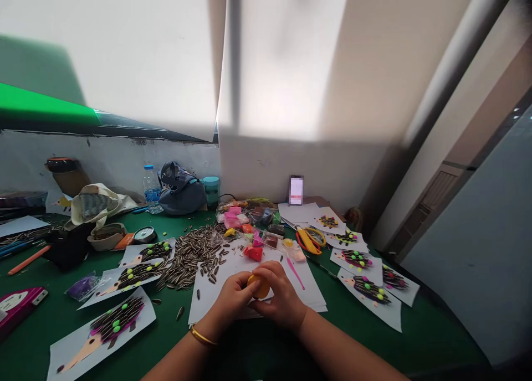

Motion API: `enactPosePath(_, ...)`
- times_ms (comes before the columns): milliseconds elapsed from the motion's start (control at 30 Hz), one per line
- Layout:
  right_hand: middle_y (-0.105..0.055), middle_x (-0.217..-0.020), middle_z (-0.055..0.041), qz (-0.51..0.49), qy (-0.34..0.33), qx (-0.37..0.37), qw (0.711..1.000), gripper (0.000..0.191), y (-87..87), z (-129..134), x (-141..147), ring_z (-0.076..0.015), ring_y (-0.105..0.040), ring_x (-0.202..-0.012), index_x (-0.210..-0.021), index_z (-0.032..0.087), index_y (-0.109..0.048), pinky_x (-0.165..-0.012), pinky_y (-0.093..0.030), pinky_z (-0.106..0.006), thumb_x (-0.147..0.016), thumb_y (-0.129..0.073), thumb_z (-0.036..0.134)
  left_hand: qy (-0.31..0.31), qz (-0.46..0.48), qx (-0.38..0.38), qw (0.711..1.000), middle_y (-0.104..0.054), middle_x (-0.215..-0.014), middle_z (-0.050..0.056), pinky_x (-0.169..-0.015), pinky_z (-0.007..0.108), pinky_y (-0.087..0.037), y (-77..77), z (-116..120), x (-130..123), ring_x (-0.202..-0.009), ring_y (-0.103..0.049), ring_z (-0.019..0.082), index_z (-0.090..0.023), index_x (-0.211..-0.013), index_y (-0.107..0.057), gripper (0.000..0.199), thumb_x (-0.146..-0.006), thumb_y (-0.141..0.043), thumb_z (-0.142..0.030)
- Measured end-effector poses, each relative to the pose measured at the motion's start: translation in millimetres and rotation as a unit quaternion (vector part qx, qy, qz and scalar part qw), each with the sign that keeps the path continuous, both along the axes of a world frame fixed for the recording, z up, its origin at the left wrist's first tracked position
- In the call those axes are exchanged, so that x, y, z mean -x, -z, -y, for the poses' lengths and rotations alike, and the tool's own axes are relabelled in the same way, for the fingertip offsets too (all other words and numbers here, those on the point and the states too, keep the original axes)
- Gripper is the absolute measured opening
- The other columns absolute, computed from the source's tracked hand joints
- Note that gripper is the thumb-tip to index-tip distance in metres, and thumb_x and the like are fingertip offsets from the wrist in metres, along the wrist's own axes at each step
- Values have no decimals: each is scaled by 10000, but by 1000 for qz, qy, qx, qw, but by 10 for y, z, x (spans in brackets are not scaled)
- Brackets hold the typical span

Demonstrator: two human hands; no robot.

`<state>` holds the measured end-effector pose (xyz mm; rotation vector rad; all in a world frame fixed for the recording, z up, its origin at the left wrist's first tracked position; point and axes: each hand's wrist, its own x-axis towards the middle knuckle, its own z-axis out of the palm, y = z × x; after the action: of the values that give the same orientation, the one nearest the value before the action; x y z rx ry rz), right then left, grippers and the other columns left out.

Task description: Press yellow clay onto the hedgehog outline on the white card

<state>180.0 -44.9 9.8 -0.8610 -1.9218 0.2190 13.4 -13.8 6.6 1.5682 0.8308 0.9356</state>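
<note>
Both of my hands are closed together around one orange-yellow lump (262, 288), the left hand (233, 295) pinching it from one side and the right hand (286, 299) curled over the other. A gold bracelet (203, 336) sits on my left wrist. I have the lump over the near part of a few white sheets (310, 300), which lie on the green tabletop (166, 325); I can't tell whether my hands rest on the paper.

Off to my left lie three hedgehog cards (78, 350), their backs set with dark seeds and green dots. Just beyond my right fingers, a slim pink tool (294, 271) lies slantwise on the paper, with more hedgehog cards (349, 306) overlapping to its right.

A little farther, loose striped seeds (189, 253) are heaped against the sheets' left edge and partly over it, and a red piece (252, 253) lies ahead of my hands. Yellow-handled scissors (310, 241) are past the tool.

Beyond them, coloured packets (239, 217) crowd together. At the back stand a lit phone (296, 190), a blue bag (182, 195) and a water bottle (152, 191), near the wall (257, 168).
</note>
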Motion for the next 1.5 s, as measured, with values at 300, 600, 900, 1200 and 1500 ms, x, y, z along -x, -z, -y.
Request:
enactPosePath(300,-571,-1148,-83,-15,24,-22,999,535,5,-10,-30,-258,-539,-1083,-1247,268,-519,-947,-473,-440,-753,-726,256,-4,58,43,997,-631,-741,30,-669,248,-438,-79,14,25,-709,-545,160,-128,-805,-688,405,-750,-703,-528)
enactPosePath(600,-583,-1116,-74,-27,19,-26,999,474,-26,-1,-14,-249,-547,-1058,-1210,272,-545,-925,-485,-428,-772,-723,240,-2,64,47,997,-634,-757,24,-679,254,-439,-53,-5,18,-724,-554,164,-135,-845,-689,394,-726,-728,-508)
enactPosePath(900,-573,-1150,-68,-2,21,-5,1000,592,30,-17,-13,-252,-540,-1085,-1238,277,-540,-945,-478,-430,-691,-745,180,-18,88,79,993,-629,-764,3,-683,260,-440,-4,-23,-1,-708,-558,148,-143,-902,-668,403,-648,-805,-423)
enactPosePath(1200,-589,-1118,-70,-7,31,-12,999,432,15,-25,-22,-245,-549,-1064,-1195,281,-572,-934,-483,-426,-786,-707,241,-22,105,80,991,-615,-726,7,-652,244,-436,-54,-10,12,-685,-543,142,-139,-835,-647,358,-673,-789,-424)
enactPosePath(1500,-552,-1192,-87,-4,21,-17,1000,700,35,-22,-28,-279,-518,-1114,-1302,273,-491,-964,-465,-469,-668,-784,224,-26,112,94,989,-594,-697,-6,-654,247,-434,-95,7,-3,-664,-533,131,-140,-799,-626,362,-657,-799,-425)
